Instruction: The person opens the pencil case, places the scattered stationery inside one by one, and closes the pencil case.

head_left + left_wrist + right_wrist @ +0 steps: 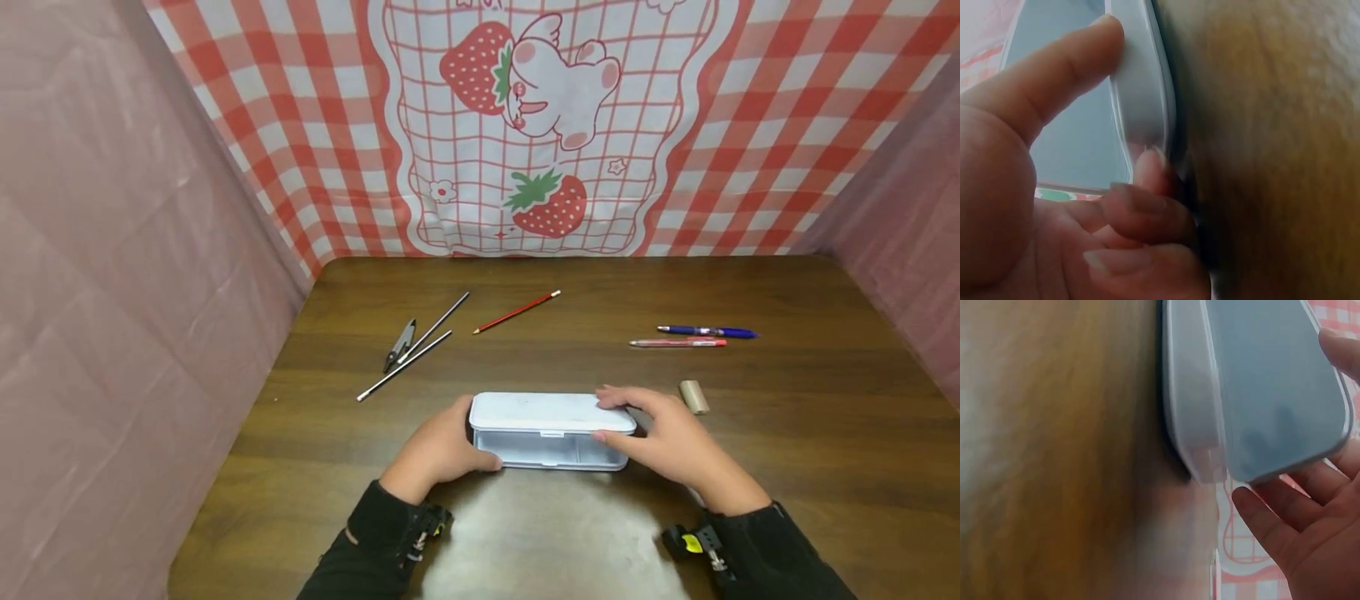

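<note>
A white pencil case stands on the table in front of me, its lid part-way raised over a pale tray. A small divider shows near the tray's right end, and I see nothing lying in the visible part. My left hand grips the left end of the base, thumb on the front rim and fingers curled round the end wall. At the other end, my right hand holds the lid between thumb and fingers. The lid stands apart from the base at the front.
Left of the case lie a compass and two silvery pencils. Behind it is a red pencil. A blue pen, a pink pen and a beige eraser lie to the right. Checked cloth hangs behind the table.
</note>
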Available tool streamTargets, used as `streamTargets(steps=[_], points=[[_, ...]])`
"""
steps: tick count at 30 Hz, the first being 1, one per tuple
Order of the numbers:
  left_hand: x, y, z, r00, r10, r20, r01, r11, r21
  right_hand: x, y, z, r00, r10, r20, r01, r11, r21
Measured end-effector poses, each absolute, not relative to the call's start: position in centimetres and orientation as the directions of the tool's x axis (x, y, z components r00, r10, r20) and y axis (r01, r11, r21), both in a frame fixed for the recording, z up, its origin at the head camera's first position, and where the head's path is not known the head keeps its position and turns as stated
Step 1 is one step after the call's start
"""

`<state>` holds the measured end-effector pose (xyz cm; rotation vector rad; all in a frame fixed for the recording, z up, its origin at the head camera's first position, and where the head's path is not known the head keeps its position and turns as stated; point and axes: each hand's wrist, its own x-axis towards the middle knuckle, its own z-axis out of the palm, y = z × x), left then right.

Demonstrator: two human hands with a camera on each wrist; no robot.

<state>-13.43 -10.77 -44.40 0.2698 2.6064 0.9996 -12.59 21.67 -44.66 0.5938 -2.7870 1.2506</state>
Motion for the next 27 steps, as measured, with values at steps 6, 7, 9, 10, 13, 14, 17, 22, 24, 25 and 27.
streamTargets(steps=[6, 7, 9, 10, 13, 14, 17, 22, 24, 25, 27], points=[[-13.5, -11.0, -44.5, -0.92, 0.319, -0.228, 0.079, 0.72, 0.69, -11.8, 22.6, -44.4, -0.924, -0.312, 0.221, -0.37, 0.581, -0.725], [-13.5, -11.1, -44.5, -0.918, 0.324, -0.227, 0.083, 0.718, 0.691, -11.8, 22.7, -44.3, -0.925, -0.307, 0.224, -0.369, 0.581, -0.725], [-13.5, -11.1, -44.5, -0.916, 0.329, -0.231, 0.086, 0.721, 0.688, -11.8, 22.9, -44.0, -0.928, -0.301, 0.219, -0.361, 0.589, -0.723], [-13.5, -11.1, -44.5, -0.914, 0.327, -0.238, 0.082, 0.727, 0.682, -11.9, 23.0, -43.9, -0.929, -0.302, 0.215, -0.36, 0.595, -0.718], [-13.6, -11.1, -44.6, -0.913, 0.321, -0.251, 0.077, 0.74, 0.668, -12.2, 23.3, -43.4, -0.933, -0.3, 0.197, -0.346, 0.609, -0.714], [-13.6, -11.1, -44.7, -0.914, 0.319, -0.25, 0.078, 0.743, 0.665, -12.3, 23.4, -43.2, -0.935, -0.298, 0.192, -0.342, 0.615, -0.71], [-13.6, -11.2, -44.8, -0.917, 0.319, -0.239, 0.085, 0.743, 0.664, -12.7, 23.5, -42.8, -0.941, -0.279, 0.193, -0.331, 0.633, -0.7], [-13.6, -11.3, -44.8, -0.918, 0.306, -0.25, 0.066, 0.743, 0.667, -13.6, 23.0, -42.2, -0.952, -0.204, 0.227, -0.305, 0.672, -0.674], [-13.5, -11.3, -44.7, -0.918, 0.304, -0.254, 0.059, 0.74, 0.67, -14.1, 22.6, -42.1, -0.957, -0.162, 0.239, -0.284, 0.681, -0.675], [-13.5, -11.3, -44.7, -0.917, 0.305, -0.257, 0.057, 0.739, 0.671, -14.2, 22.5, -42.0, -0.961, -0.139, 0.24, -0.269, 0.682, -0.68], [-13.4, -11.3, -44.8, -0.914, 0.308, -0.265, 0.052, 0.736, 0.675, -14.6, 22.1, -42.0, -0.967, -0.087, 0.241, -0.233, 0.689, -0.686]])
